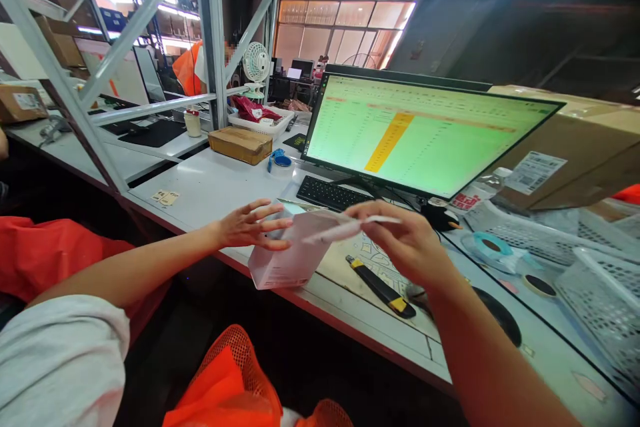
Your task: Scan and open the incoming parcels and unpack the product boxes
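Observation:
A white carton (285, 265) stands near the front edge of the desk, its top side towards me open or partly so. My left hand (255, 223) is at its left side with the fingers spread; whether they touch the carton is unclear. In my right hand (400, 233), thumb and fingers pinch a thin white piece (334, 232), blurred in front of the carton's upper right. I cannot tell if it is a loose sheet or a carton flap. A black and yellow utility knife (380, 285) lies on the mat below my right hand.
Behind are a keyboard (333, 193) and a monitor (425, 133). A brown box (241, 144) and blue tape (281, 161) lie at the back left. White baskets (600, 307), tape rolls (493, 245) and a large carton (590, 147) crowd the right. A metal frame (213, 47) rises left.

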Demonstrator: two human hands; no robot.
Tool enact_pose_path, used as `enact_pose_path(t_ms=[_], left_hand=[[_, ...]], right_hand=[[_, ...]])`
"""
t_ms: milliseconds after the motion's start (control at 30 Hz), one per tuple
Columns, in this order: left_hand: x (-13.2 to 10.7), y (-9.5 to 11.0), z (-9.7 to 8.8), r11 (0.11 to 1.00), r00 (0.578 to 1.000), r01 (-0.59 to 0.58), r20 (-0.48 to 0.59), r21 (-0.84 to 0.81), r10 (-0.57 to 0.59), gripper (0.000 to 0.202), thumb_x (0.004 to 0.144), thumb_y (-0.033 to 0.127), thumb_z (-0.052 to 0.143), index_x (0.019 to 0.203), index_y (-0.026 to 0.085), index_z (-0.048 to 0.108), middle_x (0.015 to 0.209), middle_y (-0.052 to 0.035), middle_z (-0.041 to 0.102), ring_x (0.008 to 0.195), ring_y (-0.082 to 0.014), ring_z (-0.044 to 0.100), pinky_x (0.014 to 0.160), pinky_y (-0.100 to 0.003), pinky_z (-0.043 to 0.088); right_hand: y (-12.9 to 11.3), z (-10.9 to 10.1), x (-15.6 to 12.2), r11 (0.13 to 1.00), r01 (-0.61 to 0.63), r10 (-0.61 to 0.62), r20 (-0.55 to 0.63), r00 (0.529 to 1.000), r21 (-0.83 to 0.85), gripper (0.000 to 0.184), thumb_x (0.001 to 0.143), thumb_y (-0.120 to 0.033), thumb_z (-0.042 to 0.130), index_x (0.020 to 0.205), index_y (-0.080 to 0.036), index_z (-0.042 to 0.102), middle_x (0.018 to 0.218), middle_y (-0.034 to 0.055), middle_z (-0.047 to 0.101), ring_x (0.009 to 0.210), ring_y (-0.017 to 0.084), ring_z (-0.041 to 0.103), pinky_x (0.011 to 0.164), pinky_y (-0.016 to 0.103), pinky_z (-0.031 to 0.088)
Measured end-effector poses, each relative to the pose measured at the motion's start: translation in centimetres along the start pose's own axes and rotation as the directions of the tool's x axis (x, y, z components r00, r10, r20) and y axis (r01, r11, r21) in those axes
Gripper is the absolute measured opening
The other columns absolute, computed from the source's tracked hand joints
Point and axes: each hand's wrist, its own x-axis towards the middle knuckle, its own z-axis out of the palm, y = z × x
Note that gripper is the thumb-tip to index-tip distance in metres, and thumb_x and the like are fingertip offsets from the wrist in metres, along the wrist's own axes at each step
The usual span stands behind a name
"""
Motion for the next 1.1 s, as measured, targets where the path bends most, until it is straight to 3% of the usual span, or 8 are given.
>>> enact_pose_path(t_ms=[200, 367, 467, 567, 667, 767, 833, 1100], left_hand=[[-3.5, 0.7, -0.4, 0.975, 0.983, -0.181, 0.001, 0.129, 0.182, 0.062, 0.091, 0.009, 0.072, 0.133, 0.055, 0.063, 0.140, 0.0058, 0.065, 0.143, -0.0191, 0.054, 0.129, -0.046, 0.035], [-3.2, 3.9, -2.1, 0.992, 0.968, -0.125, -0.217, 0.027, 0.128, 0.060, 0.097, 0.006, 0.052, 0.150, 0.033, 0.048, 0.144, -0.0102, 0.061, 0.139, -0.0222, 0.058, 0.110, -0.041, 0.057], [-1.2, 5.8, -3.6, 0.996, 0.948, -0.011, -0.317, -0.088, -0.017, 0.062, 0.098, 0.024, 0.062, 0.155, 0.026, 0.038, 0.144, -0.0163, 0.060, 0.139, -0.0275, 0.056, 0.111, -0.048, 0.055], [0.3, 6.3, -4.6, 0.997, 0.985, -0.023, -0.174, -0.074, 0.009, 0.065, 0.094, 0.041, 0.072, 0.150, 0.023, 0.045, 0.147, -0.0162, 0.060, 0.145, -0.0320, 0.051, 0.120, -0.052, 0.047], [0.2, 5.6, -4.7, 0.999, 0.986, -0.035, -0.164, -0.018, 0.031, 0.040, 0.095, 0.017, 0.064, 0.134, 0.023, 0.059, 0.134, -0.0095, 0.070, 0.136, -0.0260, 0.061, 0.114, -0.043, 0.054], [-0.8, 5.0, -4.4, 1.000, 0.980, 0.018, -0.200, 0.010, -0.015, 0.038, 0.089, 0.000, 0.052, 0.116, 0.022, 0.066, 0.130, -0.0068, 0.073, 0.132, -0.0237, 0.063, 0.107, -0.040, 0.059], [-1.3, 4.8, -4.3, 0.998, 0.985, 0.054, -0.163, -0.007, -0.055, 0.037, 0.086, -0.003, 0.050, 0.109, 0.019, 0.067, 0.135, -0.0093, 0.070, 0.136, -0.0256, 0.060, 0.108, -0.042, 0.059], [-1.4, 4.7, -5.2, 0.968, 0.993, 0.110, -0.023, -0.224, -0.118, 0.031, 0.089, 0.000, 0.049, 0.106, 0.019, 0.068, 0.135, -0.0124, 0.068, 0.135, -0.0244, 0.061, 0.113, -0.040, 0.054]], right_hand=[[-0.7, -0.1, -4.3, 0.998, -0.007, -0.005, 0.188, 0.982, 0.061, 0.027, 0.104, -0.044, 0.051, 0.107, -0.027, 0.072, 0.113, 0.0082, 0.076, 0.102, 0.025, 0.072, 0.089, 0.037, 0.057], [-0.7, 1.0, -3.4, 0.982, -0.097, 0.062, 0.209, 0.976, 0.163, 0.034, 0.107, -0.044, 0.045, 0.110, -0.025, 0.073, 0.099, 0.0080, 0.073, 0.084, 0.021, 0.068, 0.076, 0.034, 0.056], [-1.1, 2.1, -2.3, 0.991, -0.053, 0.025, 0.226, 0.974, 0.119, 0.034, 0.106, -0.045, 0.046, 0.101, -0.024, 0.072, 0.095, 0.0076, 0.070, 0.084, 0.022, 0.066, 0.077, 0.036, 0.056], [-1.3, 3.1, -1.5, 0.998, -0.006, -0.007, 0.224, 0.975, 0.056, 0.031, 0.105, -0.045, 0.047, 0.094, -0.025, 0.068, 0.090, 0.0060, 0.070, 0.081, 0.022, 0.065, 0.075, 0.038, 0.056], [-0.9, 3.4, -1.2, 1.000, -0.005, 0.004, 0.108, 0.994, 0.012, 0.030, 0.105, -0.045, 0.047, 0.094, -0.026, 0.068, 0.088, 0.0068, 0.069, 0.083, 0.024, 0.065, 0.075, 0.040, 0.056], [-0.7, 2.9, -0.8, 0.996, -0.041, 0.028, -0.158, 0.987, -0.078, 0.028, 0.104, -0.048, 0.050, 0.101, -0.026, 0.067, 0.091, 0.0080, 0.068, 0.084, 0.026, 0.064, 0.076, 0.042, 0.053], [-1.1, 2.4, -0.2, 0.983, -0.070, 0.028, -0.243, 0.970, -0.167, 0.027, 0.104, -0.048, 0.049, 0.102, -0.025, 0.065, 0.088, 0.0072, 0.068, 0.077, 0.024, 0.062, 0.071, 0.040, 0.050], [-3.9, 2.6, 3.7, 0.940, 0.068, -0.014, 0.162, 0.987, -0.335, 0.028, 0.102, -0.038, 0.046, 0.077, -0.025, 0.045, 0.059, -0.0003, 0.050, 0.050, 0.014, 0.041, 0.051, 0.032, 0.030]])
